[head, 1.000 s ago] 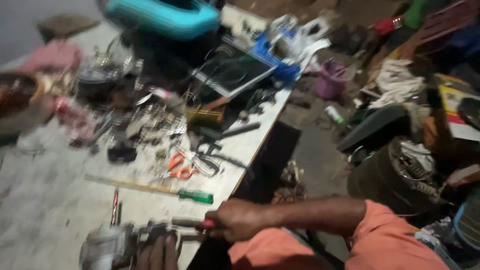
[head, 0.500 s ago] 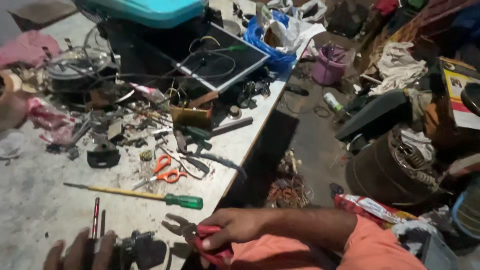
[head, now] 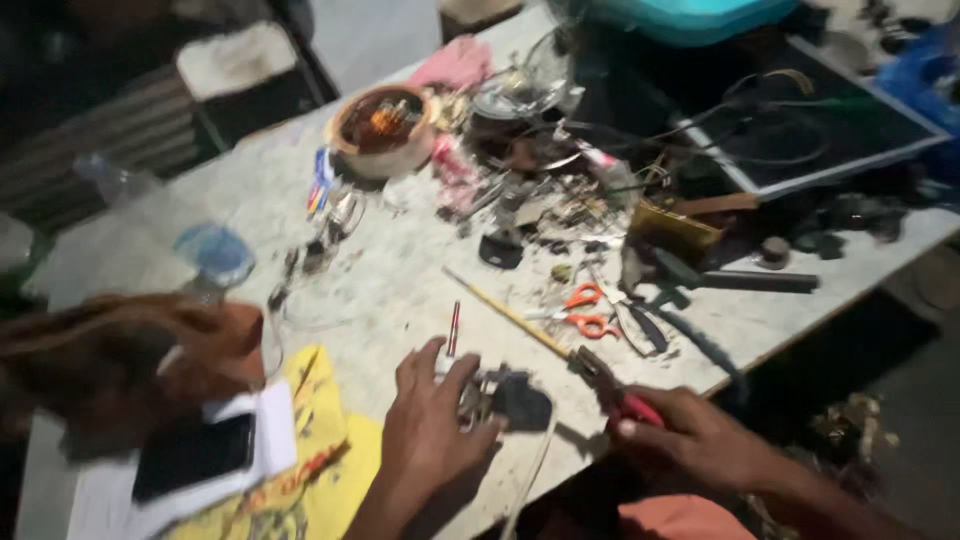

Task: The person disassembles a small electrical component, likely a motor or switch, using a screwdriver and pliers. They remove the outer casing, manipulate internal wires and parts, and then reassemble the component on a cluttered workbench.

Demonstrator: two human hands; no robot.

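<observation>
Left hand [head: 432, 420] palm down, fingers [head: 452, 378] spread and bent, forearm low at frame bottom. Right hand [head: 690, 440] fisted, knuckles up, forearm trailing lower right.

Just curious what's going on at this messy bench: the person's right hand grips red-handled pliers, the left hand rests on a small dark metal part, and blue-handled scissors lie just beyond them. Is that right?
Not quite. The scissors have orange handles, not blue, as the head view shows. The rest holds: the right hand grips red-handled pliers, and the left hand rests on the small dark metal part.
</observation>
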